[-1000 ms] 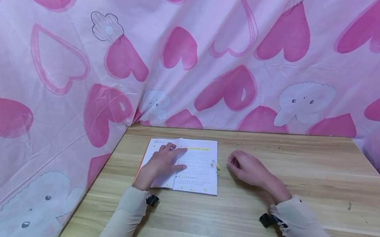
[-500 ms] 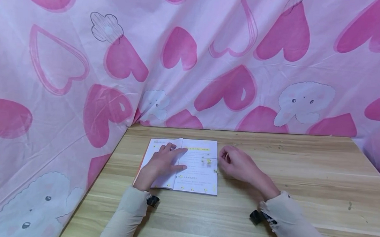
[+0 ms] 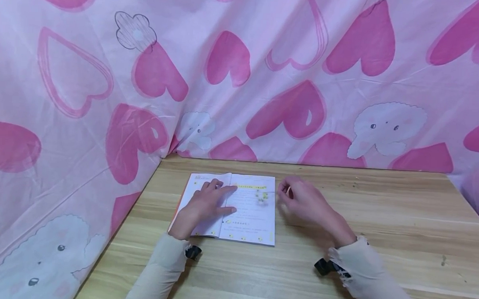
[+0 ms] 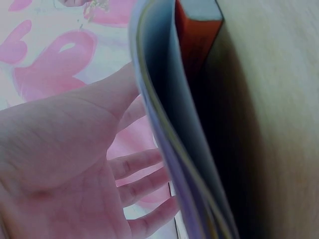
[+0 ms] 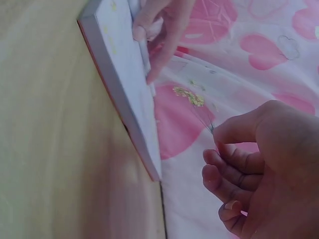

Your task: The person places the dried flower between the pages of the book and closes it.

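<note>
Seemingly, a sprig of tiny yellow flowers (image 3: 262,197) is being positioned above an open book (image 3: 248,232).
The right hand (image 3: 309,204) pinches its thin stems between thumb and forefinger; the left hand (image 3: 206,202) lies spread across the pages on the bench (image 3: 235,277). Lowering it, I judge, calls for a light, level touch: the wiry sprig, its blooms clustered at the tip over the right-hand page, looks dry and fragile.

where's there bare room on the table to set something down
Widest: the table right of the right hand, back to the pink curtain, bar small marks. Also the patch in front of the open book, between the sleeves. Crowded: the book, with the left hand across it and the flower sprig pinched in the right hand above the right page.
</note>
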`<state>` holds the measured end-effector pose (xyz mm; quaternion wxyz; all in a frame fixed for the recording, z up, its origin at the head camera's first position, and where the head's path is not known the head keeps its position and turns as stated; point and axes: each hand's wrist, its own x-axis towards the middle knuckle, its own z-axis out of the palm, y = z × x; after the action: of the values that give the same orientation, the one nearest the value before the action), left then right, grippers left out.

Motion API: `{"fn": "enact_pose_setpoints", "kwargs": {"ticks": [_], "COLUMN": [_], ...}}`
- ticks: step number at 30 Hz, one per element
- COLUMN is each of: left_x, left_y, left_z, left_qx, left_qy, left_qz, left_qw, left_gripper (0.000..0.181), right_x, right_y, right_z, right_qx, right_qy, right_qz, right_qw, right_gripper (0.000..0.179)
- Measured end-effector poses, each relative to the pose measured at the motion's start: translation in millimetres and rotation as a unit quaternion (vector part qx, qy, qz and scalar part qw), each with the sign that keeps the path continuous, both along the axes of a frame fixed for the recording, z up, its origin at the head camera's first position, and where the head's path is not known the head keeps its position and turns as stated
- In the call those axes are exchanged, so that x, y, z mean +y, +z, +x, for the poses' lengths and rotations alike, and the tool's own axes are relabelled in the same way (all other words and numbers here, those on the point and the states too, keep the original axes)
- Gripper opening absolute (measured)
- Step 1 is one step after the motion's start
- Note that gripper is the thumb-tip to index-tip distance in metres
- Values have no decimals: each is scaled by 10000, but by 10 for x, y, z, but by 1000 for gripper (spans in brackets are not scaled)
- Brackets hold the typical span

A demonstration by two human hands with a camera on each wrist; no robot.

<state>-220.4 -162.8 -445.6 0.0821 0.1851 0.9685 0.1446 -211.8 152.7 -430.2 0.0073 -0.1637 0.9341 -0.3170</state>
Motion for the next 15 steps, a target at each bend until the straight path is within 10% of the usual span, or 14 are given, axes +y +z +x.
{"fn": "enact_pose_setpoints", "kwargs": {"ticks": [15], "left_x": [3], "left_y": [3], "left_z": [13], "left_qx": [57], "left_qy": [-49], "left_qz": [39], "left_qw": [10000], "left_gripper": [67], "right_x": [-435], "right_y": [-318], "right_z": [-159], "right_qx": [-481], "right_qy": [-2], "right_qz": [-1183], "right_qw": [9918], "right_gripper": [8]}}
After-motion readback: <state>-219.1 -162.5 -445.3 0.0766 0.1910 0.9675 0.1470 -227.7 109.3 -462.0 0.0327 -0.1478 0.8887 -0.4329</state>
